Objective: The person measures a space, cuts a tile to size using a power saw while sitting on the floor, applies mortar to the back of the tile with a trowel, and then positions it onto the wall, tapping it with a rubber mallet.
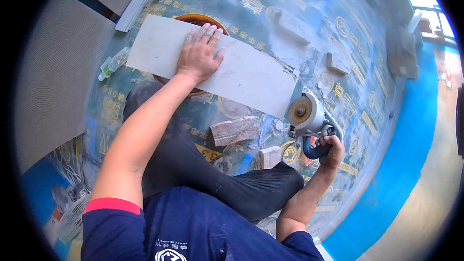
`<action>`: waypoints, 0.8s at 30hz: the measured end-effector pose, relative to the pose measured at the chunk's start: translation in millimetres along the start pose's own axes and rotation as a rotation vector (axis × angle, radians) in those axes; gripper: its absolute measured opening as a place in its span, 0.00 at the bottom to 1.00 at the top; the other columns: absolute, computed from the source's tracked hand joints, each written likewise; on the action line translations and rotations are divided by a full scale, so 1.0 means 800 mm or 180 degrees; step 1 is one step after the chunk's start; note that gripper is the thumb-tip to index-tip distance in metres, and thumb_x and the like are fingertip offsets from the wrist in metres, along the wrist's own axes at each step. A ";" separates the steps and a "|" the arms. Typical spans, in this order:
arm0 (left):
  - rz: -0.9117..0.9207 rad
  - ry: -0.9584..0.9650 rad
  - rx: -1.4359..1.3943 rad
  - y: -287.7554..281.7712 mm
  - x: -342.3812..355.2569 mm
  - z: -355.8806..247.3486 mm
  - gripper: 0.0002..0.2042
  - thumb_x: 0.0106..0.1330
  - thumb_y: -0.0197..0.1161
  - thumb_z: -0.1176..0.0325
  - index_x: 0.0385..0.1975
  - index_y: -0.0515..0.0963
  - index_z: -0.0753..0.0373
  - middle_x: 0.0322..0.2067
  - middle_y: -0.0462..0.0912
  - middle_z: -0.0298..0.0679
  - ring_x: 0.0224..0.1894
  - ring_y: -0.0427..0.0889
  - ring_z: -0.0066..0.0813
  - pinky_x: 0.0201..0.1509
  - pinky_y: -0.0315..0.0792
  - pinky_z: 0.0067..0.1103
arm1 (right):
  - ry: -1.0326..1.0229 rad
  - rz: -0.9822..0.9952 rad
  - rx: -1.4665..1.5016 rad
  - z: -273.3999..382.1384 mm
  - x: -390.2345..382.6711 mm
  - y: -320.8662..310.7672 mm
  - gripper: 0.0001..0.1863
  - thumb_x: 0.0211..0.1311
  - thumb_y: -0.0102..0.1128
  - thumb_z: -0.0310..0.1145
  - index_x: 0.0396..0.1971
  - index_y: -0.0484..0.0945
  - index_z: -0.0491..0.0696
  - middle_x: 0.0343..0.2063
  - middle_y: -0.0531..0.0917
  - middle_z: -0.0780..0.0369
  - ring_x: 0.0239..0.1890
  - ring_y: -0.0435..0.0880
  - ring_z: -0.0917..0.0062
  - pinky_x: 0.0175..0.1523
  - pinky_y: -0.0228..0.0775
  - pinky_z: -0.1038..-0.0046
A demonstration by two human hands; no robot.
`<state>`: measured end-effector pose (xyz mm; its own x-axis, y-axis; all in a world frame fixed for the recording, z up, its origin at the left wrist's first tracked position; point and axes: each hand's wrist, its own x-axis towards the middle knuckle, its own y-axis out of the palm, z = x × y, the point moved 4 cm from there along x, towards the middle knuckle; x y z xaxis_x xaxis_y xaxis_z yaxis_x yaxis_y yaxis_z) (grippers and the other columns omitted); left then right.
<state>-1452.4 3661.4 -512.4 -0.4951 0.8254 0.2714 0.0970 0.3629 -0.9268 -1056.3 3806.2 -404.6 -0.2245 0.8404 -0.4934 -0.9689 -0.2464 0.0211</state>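
My left hand (pixel 199 58) lies flat on a long pale tile (pixel 256 75), fingers stretched out and pressing on its upper part. The tile rests across a round orange-brown bucket (pixel 199 19), whose rim shows behind it. My right hand (pixel 331 151) is closed around the dark curved handle of a handheld tile cutter (pixel 309 111). Its round disc faces up toward me, beside the tile's right end and apart from it as far as I can see. That end of the tile looks chipped near its far corner.
Broken tile pieces (pixel 234 131) lie near my bent leg, with another block (pixel 338 63) farther right. A plastic bottle (pixel 114 63) lies left of the tile. Large tiles (pixel 58 77) with ridged backs stand at the left. A white fan (pixel 73 218) sits lower left. Dust covers the printed floor sheet.
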 end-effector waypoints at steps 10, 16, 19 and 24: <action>0.0092 -0.0051 -0.0060 -0.005 0.002 0.002 0.26 0.65 0.52 0.54 0.62 0.66 0.58 0.63 0.67 0.41 0.68 0.60 0.37 0.72 0.49 0.38 | 0.0783 0.0059 0.0763 -0.065 0.124 -0.067 0.06 0.57 0.55 0.31 0.27 0.72 0.43 0.22 0.74 0.62 0.24 0.74 0.75 0.33 0.71 0.73; 0.0087 0.0002 -0.0178 -0.003 0.002 -0.003 0.27 0.64 0.52 0.55 0.61 0.67 0.59 0.63 0.67 0.43 0.68 0.59 0.39 0.72 0.48 0.39 | 0.1819 -0.0832 0.1333 -0.163 0.174 -0.156 0.09 0.65 0.53 0.34 0.31 0.70 0.44 0.25 0.75 0.59 0.24 0.77 0.71 0.33 0.78 0.69; 0.0226 -0.0024 -0.0217 -0.012 0.003 -0.009 0.27 0.65 0.52 0.55 0.63 0.65 0.60 0.64 0.65 0.42 0.69 0.59 0.39 0.72 0.48 0.38 | 0.2064 -0.1399 0.1633 -0.205 0.172 -0.239 0.05 0.64 0.53 0.30 0.34 0.71 0.45 0.26 0.75 0.61 0.27 0.79 0.71 0.34 0.79 0.68; 0.0284 -0.0073 -0.0192 -0.014 -0.004 0.000 0.27 0.64 0.54 0.57 0.62 0.65 0.61 0.64 0.65 0.45 0.69 0.58 0.41 0.72 0.48 0.39 | 0.1259 -0.1627 0.0316 -0.219 0.163 -0.305 0.10 0.57 0.55 0.24 0.39 0.76 0.48 0.31 0.79 0.60 0.29 0.80 0.72 0.36 0.78 0.72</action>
<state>-1452.2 3654.8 -503.3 -0.5016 0.8458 0.1817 0.1931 0.3142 -0.9295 -831.4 3891.2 -626.0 0.3039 0.5940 -0.7449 -0.9526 0.1990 -0.2300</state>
